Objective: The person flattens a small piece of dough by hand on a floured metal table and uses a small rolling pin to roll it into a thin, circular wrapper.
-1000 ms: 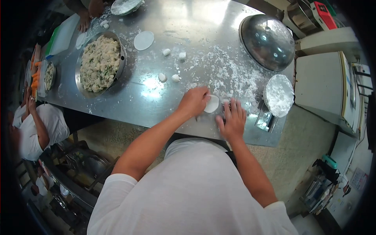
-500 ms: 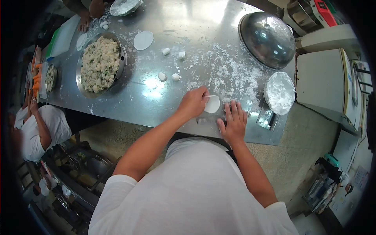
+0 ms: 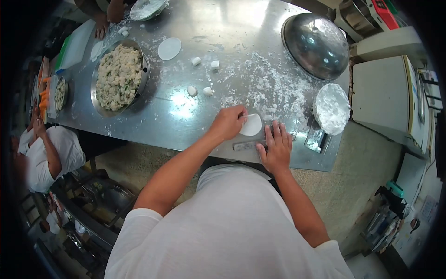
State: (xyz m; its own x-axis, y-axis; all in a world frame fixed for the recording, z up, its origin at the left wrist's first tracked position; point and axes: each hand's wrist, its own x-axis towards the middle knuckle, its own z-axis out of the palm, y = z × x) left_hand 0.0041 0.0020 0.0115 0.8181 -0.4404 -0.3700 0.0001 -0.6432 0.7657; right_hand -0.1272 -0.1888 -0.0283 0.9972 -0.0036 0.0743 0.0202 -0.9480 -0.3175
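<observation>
My left hand [image 3: 228,122] pinches the left edge of a small round dough wrapper [image 3: 252,125] lying on the steel table. My right hand [image 3: 277,148] rests flat on a short rolling pin [image 3: 245,146], its fingers stretched forward and slightly apart. The pin lies on the near side of the wrapper, and its middle is hidden under my palm. Farther off are a few dough pieces: two rounded ones [image 3: 192,91] and two short cylinders [image 3: 215,65]. A larger rolled wrapper [image 3: 169,49] lies flat beyond them.
A wide pan of filling [image 3: 119,76] stands at the left. On the right are a bowl of flour [image 3: 331,109] and an upturned metal bowl [image 3: 316,46]. Flour covers the steel table [image 3: 204,28] in patches. A co-worker's hand [image 3: 101,27] shows at the top left; another person stands left.
The rolling pin, blurred before, now shows clearly on the near side of the wrapper. The wrapper looks slightly turned and wider in my left hand's pinch. Both hands have barely moved.
</observation>
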